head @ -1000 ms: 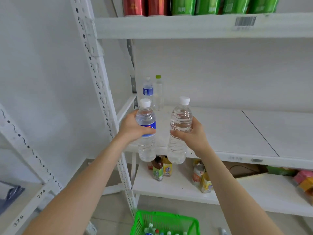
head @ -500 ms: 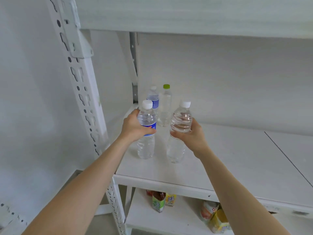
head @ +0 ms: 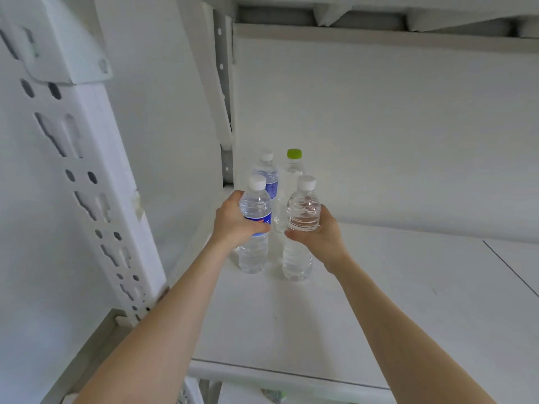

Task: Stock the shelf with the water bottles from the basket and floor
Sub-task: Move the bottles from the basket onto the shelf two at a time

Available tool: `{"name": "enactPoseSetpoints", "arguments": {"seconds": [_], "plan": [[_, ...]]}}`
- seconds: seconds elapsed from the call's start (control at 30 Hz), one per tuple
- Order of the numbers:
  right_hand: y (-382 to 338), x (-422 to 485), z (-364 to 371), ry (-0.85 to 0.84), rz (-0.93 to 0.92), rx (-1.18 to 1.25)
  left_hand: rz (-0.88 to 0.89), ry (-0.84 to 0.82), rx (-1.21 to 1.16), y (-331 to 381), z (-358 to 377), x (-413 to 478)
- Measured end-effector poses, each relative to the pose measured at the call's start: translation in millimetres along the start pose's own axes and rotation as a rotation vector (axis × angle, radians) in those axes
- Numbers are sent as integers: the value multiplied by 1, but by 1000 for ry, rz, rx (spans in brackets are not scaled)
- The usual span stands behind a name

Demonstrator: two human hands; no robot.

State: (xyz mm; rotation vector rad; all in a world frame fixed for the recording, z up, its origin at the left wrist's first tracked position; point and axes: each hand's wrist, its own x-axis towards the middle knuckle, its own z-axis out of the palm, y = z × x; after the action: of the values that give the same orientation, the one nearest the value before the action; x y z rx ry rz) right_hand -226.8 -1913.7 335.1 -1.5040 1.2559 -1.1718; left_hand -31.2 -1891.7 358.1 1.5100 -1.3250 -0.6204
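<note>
My left hand [head: 233, 221] grips a water bottle with a blue label [head: 254, 252] and a white cap. My right hand [head: 319, 234] grips a clear unlabelled water bottle [head: 302, 214], also white-capped. Both bottles stand upright with their bases on or just above the white shelf board [head: 364, 301]. Behind them, in the back left corner, stand a blue-labelled bottle [head: 268, 173] and a green-capped clear bottle [head: 293, 166]. The basket is out of view.
A white perforated upright post [head: 87, 185] rises at the left, close to my left forearm. The shelf's back panel [head: 393, 126] lies behind the bottles. A seam [head: 510, 269] crosses the board at the right. The underside of the upper shelf [head: 379, 16] hangs overhead.
Both hands have carried the bottles forward and down from in front of the shelf edge to the board, just ahead of the two back bottles. My view has moved closer to the shelf.
</note>
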Motion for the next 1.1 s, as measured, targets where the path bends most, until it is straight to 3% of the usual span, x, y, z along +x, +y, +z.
{"name": "enactPoseSetpoints", "arguments": {"seconds": [0.53, 1.1], "plan": [[7, 58, 17, -58, -66, 119, 37, -76, -176, -19, 19, 57], [15, 60, 8, -4, -12, -13, -5, -115, -205, -24, 16, 57]]}}
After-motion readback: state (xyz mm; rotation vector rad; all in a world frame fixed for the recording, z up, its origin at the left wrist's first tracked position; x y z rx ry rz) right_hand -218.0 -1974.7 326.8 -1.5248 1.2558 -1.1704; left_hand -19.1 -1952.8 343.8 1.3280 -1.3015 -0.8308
